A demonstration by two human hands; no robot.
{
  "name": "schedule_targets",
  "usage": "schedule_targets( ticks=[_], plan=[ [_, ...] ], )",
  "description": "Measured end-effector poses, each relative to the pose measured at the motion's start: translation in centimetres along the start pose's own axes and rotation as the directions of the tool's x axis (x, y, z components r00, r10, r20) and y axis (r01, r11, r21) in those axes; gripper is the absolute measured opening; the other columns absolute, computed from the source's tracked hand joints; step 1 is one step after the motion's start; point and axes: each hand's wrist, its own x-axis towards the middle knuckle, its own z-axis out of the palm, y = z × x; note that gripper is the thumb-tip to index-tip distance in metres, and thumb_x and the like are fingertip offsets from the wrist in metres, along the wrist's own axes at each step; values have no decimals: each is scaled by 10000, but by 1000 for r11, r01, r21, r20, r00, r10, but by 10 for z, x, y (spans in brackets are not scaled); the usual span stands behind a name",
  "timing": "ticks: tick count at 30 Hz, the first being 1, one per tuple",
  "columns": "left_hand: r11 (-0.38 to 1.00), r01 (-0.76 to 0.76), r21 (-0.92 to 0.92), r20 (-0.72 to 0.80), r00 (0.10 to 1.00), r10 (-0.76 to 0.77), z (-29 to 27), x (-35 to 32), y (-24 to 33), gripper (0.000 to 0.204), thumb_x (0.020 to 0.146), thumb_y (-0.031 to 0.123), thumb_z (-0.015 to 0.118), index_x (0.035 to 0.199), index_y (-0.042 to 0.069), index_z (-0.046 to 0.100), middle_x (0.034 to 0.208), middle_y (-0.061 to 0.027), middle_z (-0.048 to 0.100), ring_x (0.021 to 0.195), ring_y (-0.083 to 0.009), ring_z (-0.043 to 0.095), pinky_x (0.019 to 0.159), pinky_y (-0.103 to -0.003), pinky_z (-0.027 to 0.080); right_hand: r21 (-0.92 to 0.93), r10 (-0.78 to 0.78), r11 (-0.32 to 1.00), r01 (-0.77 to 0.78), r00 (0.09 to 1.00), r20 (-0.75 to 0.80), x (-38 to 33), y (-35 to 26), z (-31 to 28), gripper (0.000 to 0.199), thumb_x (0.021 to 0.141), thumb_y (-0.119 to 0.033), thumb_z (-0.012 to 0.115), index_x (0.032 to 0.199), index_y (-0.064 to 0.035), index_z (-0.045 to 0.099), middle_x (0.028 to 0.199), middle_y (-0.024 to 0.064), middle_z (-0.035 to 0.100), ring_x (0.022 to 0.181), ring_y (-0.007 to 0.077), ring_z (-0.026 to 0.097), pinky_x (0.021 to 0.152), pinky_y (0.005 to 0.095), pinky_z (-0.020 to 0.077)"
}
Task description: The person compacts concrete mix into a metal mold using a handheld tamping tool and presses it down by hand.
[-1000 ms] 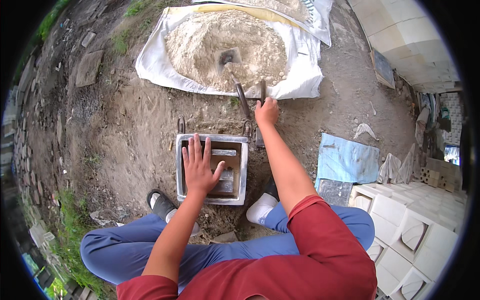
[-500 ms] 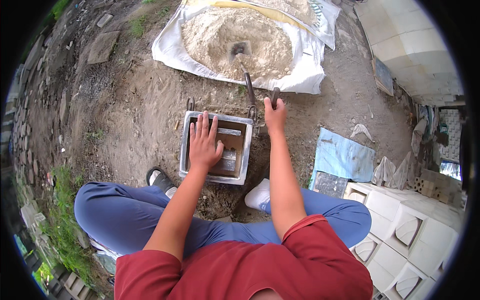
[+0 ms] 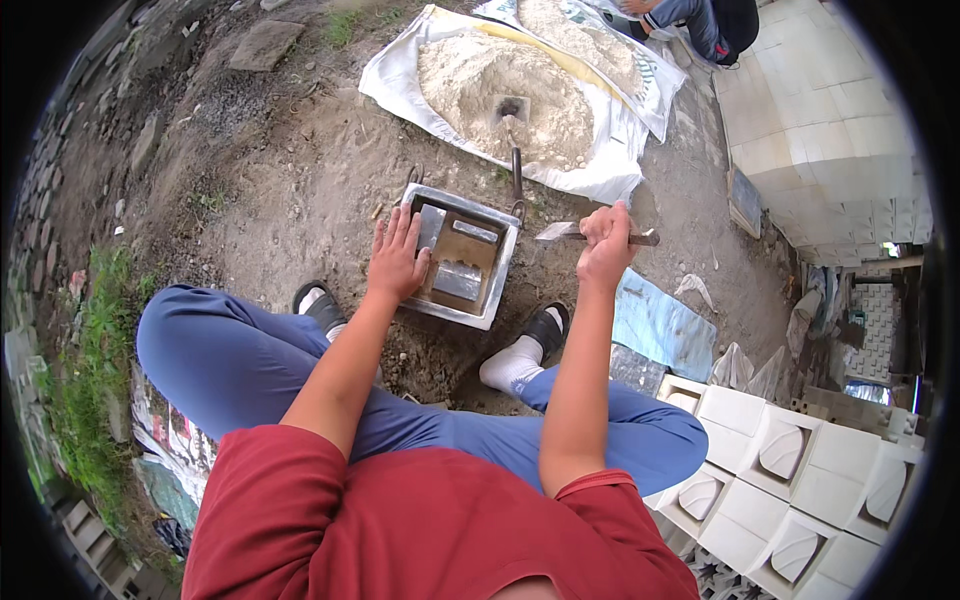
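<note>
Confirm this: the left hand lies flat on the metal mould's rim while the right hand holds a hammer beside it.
Not quite. The right hand holds a trowel, not a hammer, as the head view shows. The left hand does lie flat on the metal mould rim.

One metal mould, two sand piles

We see bare dirt ground open left of the square metal mould; the white sand-heaped sack perhaps blocks beyond.
</note>
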Motion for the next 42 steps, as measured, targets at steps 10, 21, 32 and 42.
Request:
schedule_targets(
  ticks=[10,21,32,42],
  plan=[
    [975,207,-86,-29,977,-210,3,-4,-6,762,1030,405,521,1671,93,250,1762,-125,166,1617,-311,188,1298,-516,177,39,85,990,-132,806,586,-38,1,34,672,1046,-607,517,613,-132,320,566,-20,309,531,122,284,546,314,252],
    [965,253,-68,-37,966,-256,-2,2,-10,789,1007,449,546,1677,150,255,1752,-134,193,1595,-313,246,1290,-497,219,-103,212,973,-209,617,758,-38,67,57,967,776,-1040,313,622,-85,308,608,-22,328,576,127,290,560,325,217],
    [955,271,-119,3,962,-273,-9,5,-9,785,994,419,571,1671,149,279,1746,-155,200,1579,-363,270,1283,-497,234,-165,254,963,-212,521,815,-21,82,70,911,858,-942,335,587,-73,297,563,-11,297,508,137,268,509,340,176],
    [944,287,-161,17,957,-288,-12,7,-9,791,974,396,594,1667,161,294,1736,-173,219,1571,-377,286,1272,-519,254,-205,288,957,-205,596,750,-34,107,58,871,875,-896,366,591,-74,311,552,7,325,520,159,294,530,344,214]
  ],
)
